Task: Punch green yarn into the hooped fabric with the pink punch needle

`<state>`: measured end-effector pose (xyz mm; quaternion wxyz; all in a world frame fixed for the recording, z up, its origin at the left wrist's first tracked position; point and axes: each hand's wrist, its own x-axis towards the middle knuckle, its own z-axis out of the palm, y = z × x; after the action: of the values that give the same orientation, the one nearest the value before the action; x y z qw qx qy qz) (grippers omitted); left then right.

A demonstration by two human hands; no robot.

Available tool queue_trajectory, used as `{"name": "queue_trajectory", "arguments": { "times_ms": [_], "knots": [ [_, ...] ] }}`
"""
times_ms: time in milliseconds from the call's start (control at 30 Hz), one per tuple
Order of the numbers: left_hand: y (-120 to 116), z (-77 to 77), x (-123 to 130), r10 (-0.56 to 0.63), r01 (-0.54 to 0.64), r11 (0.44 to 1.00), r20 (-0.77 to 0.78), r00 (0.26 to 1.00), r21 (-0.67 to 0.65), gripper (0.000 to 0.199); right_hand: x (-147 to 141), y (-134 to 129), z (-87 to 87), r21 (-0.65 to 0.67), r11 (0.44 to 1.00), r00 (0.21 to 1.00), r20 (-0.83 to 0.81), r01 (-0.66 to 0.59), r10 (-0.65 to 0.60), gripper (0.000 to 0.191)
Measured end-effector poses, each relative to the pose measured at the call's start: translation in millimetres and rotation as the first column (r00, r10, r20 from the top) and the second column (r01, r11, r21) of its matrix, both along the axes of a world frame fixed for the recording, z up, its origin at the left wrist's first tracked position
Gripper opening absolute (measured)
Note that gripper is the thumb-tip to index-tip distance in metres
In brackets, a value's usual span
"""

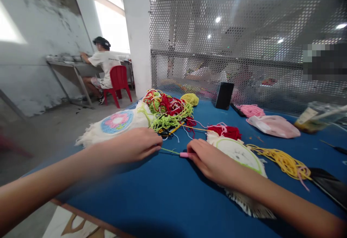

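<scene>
My left hand [146, 143] is closed, its fingers pinching one end of a thin green yarn [170, 151]. The strand runs taut above the blue table to a pink-handled punch needle [184, 155], which my right hand [202, 158] grips; its tip is hidden. Beneath my right forearm lies a hooped white cloth [238, 153] with a green outline and a fringed edge. Left of my left hand rests another fringed cloth [118, 121] worked with a pink and blue flower. Just beyond the hands spreads a tangled heap of red, green and white yarn [170, 109].
Yellow yarn [284, 162], red yarn [225, 131] and pink yarn [252, 110] lie on the blue table [162, 202]. Farther back are a standing phone [224, 95], a plastic bag [275, 126] and a plastic cup [314, 118]. A perforated metal screen [244, 46] rises behind. Someone sits on a red chair [119, 80].
</scene>
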<state>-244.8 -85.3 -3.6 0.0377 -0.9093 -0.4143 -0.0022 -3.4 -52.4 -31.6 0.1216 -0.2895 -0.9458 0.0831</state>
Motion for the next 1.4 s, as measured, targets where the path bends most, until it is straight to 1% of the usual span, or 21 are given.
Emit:
{"name": "queue_trajectory", "arguments": {
  "times_ms": [167,233,300,333,400,433,500,567,633,667,800,867,967,1033,1067,1100,1133,1233,1267,1333,1400],
  "knots": [
    [6.6,-4.3,-1.5,0.004,-0.002,0.996,-0.023,1.0,0.092,0.025,0.5,-1.3,-0.1,-0.011,1.0,0.999,-0.03,0.013,-0.013,0.024],
    [2.3,-5.3,6.4,0.02,-0.017,0.986,-0.02,1.0,0.164,0.024,0.9,-1.9,0.7,-0.016,1.0,0.999,-0.041,0.027,-0.027,0.023],
    [-8.6,-7.3,19.9,0.028,-0.029,0.979,0.008,1.0,0.202,0.026,2.0,-2.5,2.4,-0.024,0.999,0.997,-0.064,0.038,-0.039,0.023],
    [-15.8,-9.1,28.0,-0.003,-0.008,0.987,0.065,0.998,0.161,0.025,2.8,-2.7,3.5,-0.037,0.998,0.995,-0.085,0.046,-0.049,0.023],
    [-29.5,-14.0,44.8,0.02,-0.01,0.999,0.201,0.979,-0.05,0.023,5.1,-2.7,5.7,-0.077,0.995,0.986,-0.144,0.07,-0.081,0.023],
    [-34.4,-16.6,52.7,0.054,-0.014,0.987,0.25,0.967,-0.16,0.021,6.3,-2.4,6.7,-0.105,0.991,0.979,-0.178,0.082,-0.1,0.022],
    [-37.7,-20.8,66.4,0.162,-0.056,0.954,0.35,0.923,-0.296,0.015,8.4,-1.4,8.2,-0.18,0.98,0.959,-0.25,0.09,-0.134,0.02],
    [-32.3,-22.8,77.0,0.307,-0.097,0.904,0.473,0.826,-0.417,0.021,9.8,0.1,9.4,-0.276,0.958,0.933,-0.322,0.073,-0.163,0.017],
    [-21.1,-23.1,85.7,0.437,-0.045,0.826,0.589,0.679,-0.561,0.024,10.3,1.8,11.0,-0.376,0.925,0.9,-0.385,0.048,-0.204,0.019],
    [-14.8,-23.3,89.8,0.475,-0.009,0.793,0.609,0.636,-0.609,0.023,10.5,3.0,12.0,-0.418,0.908,0.885,-0.408,0.038,-0.225,0.021],
    [8.4,-28.1,107.1,0.549,0.116,0.683,0.612,0.569,-0.721,0.023,12.0,10.6,16.3,-0.526,0.85,0.849,-0.461,-0.025,-0.26,0.026],
    [16.7,-32.2,115.7,0.572,0.17,0.648,0.622,0.535,-0.742,0.024,14.3,15.9,17.1,-0.564,0.824,0.848,-0.465,-0.063,-0.254,0.026],
    [25.1,-36.6,126.0,0.599,0.213,0.636,0.649,0.469,-0.741,0.031,20.3,23.2,17.7,-0.631,0.766,0.843,-0.474,-0.124,-0.255,0.025],
    [28.9,-37.3,130.3,0.611,0.219,0.649,0.671,0.42,-0.729,0.032,25.8,26.9,19.8,-0.67,0.725,0.833,-0.486,-0.16,-0.264,0.025],
    [30.5,-37.1,131.7,0.613,0.218,0.659,0.682,0.398,-0.72,0.032,28.8,28.5,22.1,-0.676,0.717,0.832,-0.487,-0.167,-0.266,0.025],
    [31.8,-36.7,132.7,0.612,0.215,0.672,0.694,0.379,-0.709,0.031,31.6,30.1,25.4,-0.668,0.726,0.832,-0.487,-0.161,-0.264,0.025],
    [33.0,-36.3,133.3,0.607,0.213,0.684,0.706,0.364,-0.698,0.029,33.9,31.8,29.6,-0.642,0.753,0.835,-0.486,-0.142,-0.257,0.024],
    [34.8,-35.7,134.1,0.572,0.218,0.721,0.742,0.349,-0.658,0.028,34.0,36.4,46.4,-0.471,0.881,0.869,-0.455,-0.049,-0.195,0.023],
    [34.9,-35.8,134.2,0.557,0.221,0.734,0.755,0.346,-0.643,0.029,30.9,37.5,52.6,-0.41,0.912,0.892,-0.422,-0.025,-0.165,0.025],
    [34.3,-36.4,134.3,0.528,0.22,0.762,0.78,0.336,-0.61,0.031,20.3,38.9,63.7,-0.363,0.931,0.94,-0.332,-0.045,-0.084,0.03],
    [33.1,-36.8,134.6,0.504,0.204,0.791,0.803,0.317,-0.577,0.03,6.0,39.3,71.1,-0.346,0.935,0.957,-0.289,-0.079,-0.026,0.031]
  ]
}}
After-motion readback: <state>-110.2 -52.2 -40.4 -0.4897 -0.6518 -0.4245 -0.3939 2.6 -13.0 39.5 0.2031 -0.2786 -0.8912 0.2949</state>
